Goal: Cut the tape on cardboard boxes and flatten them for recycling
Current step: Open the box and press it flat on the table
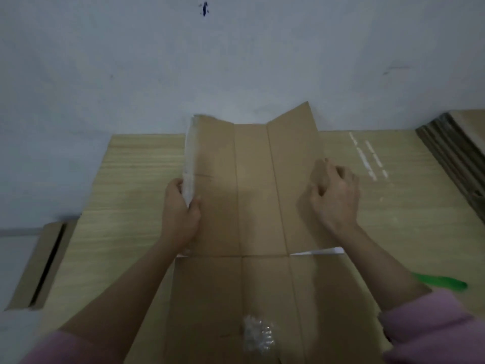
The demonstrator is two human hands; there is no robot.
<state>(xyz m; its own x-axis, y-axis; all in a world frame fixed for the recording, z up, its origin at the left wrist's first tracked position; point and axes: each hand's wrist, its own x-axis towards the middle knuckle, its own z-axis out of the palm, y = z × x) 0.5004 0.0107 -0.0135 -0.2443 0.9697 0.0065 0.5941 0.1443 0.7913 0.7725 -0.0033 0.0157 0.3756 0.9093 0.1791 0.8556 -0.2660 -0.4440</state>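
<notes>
We see the opened brown cardboard box spread centrally on the wooden table; our left hand pinches its taped nine-o'clock edge, our right hand curls round its three-o'clock edge.

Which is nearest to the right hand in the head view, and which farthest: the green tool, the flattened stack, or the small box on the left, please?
1. Green tool, just below and right of the right hand.
2. Flattened stack, at the table's far right edge.
3. Small box, far left, past the left hand.
</notes>
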